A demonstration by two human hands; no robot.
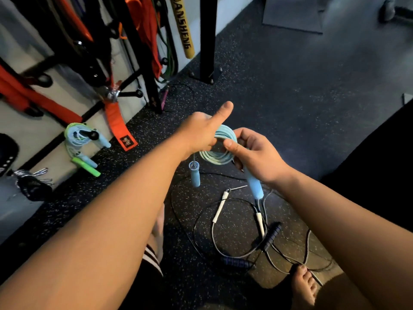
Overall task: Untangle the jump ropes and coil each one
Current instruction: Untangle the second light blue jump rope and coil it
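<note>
A light blue jump rope (pixel 220 154) is wound into a coil between my hands, above the speckled floor. My left hand (pixel 202 130) grips the coil's left side, thumb sticking up. My right hand (pixel 254 153) pinches the coil's right side and holds one blue handle (pixel 254 184), which points down. The other blue handle (pixel 194 173) dangles below my left hand. On the floor below lie tangled thin ropes: one with white handles (pixel 218 211) and one with dark blue handles (pixel 271 237).
A rack (pixel 143 63) with orange straps and bands stands at the left wall. Coiled blue and green jump ropes (pixel 81 144) hang from a peg there. A black post (pixel 207 39) stands behind. My bare foot (pixel 302 285) rests on a cord at the lower right.
</note>
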